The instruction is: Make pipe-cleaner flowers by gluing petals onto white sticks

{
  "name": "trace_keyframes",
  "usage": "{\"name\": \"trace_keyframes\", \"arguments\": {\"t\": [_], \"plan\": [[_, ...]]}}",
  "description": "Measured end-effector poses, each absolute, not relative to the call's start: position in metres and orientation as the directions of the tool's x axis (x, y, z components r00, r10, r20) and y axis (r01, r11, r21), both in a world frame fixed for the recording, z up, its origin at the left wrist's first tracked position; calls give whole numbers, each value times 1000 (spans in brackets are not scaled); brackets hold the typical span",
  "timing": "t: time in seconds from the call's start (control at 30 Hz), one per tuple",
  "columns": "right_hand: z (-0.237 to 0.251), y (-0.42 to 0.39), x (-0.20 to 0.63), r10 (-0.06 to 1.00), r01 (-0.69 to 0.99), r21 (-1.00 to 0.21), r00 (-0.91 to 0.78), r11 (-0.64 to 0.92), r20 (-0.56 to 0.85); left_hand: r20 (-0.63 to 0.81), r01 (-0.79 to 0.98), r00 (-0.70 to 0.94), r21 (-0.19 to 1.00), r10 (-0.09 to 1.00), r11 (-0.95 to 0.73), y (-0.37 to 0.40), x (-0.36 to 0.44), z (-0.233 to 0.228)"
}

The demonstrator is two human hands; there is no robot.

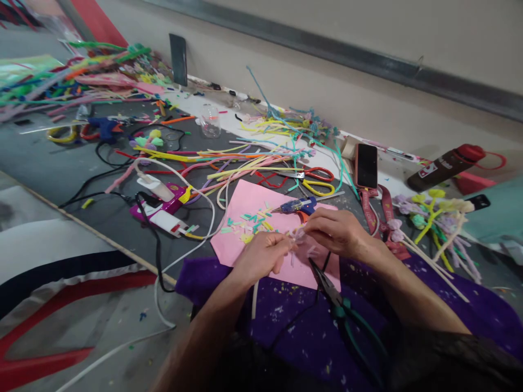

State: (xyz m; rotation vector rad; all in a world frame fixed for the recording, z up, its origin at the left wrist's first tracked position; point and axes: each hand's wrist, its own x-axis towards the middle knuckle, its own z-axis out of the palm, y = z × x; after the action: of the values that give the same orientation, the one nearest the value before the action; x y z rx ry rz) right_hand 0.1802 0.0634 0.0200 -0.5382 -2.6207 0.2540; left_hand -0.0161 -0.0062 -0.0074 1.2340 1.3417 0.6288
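Both hands are bunched up over the pink sheet (253, 209) right now: my left hand (263, 256) has its fingers curled shut around a pale pipe cleaner stem (254, 298) that hangs down toward my lap, and my right hand (337, 231) is pinching the fuzzy little pale bit (299, 235) at the top of it, so the two sets of fingertips are practically touching. It's too small and blurry to tell exactly what shape that bit is. Just below my right wrist a pair of green-handled pliers (341, 307) lies on the purple cloth (286, 316) over my lap, tips pointing up toward my hands. Right above my right hand there's the blue glue gun (297, 206) resting on the pink sheet, next to a scatter of tiny cut snippets (249, 224). A bit further back, red-handled scissors (316, 174) and yellow-handled scissors (316, 189) sit side by side, near a long spread of loose pipe cleaners (229, 160). My phone (366, 166) is face up past those, near the wall. Off to my right there's a bunch of finished fuzzy flowers (433, 215) on stems, and a brown bottle (443, 166) lying on its side. To my left, a purple glue gun (163, 204) sits tangled in cables.
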Motion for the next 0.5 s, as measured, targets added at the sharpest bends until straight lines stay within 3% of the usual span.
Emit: {"name": "trace_keyframes", "arguments": {"t": [0.5], "plan": [[14, 63, 178, 414, 344, -244, -832, 907, 369, -379, 197, 303, 923, 874, 331, -4, -19, -6]]}}
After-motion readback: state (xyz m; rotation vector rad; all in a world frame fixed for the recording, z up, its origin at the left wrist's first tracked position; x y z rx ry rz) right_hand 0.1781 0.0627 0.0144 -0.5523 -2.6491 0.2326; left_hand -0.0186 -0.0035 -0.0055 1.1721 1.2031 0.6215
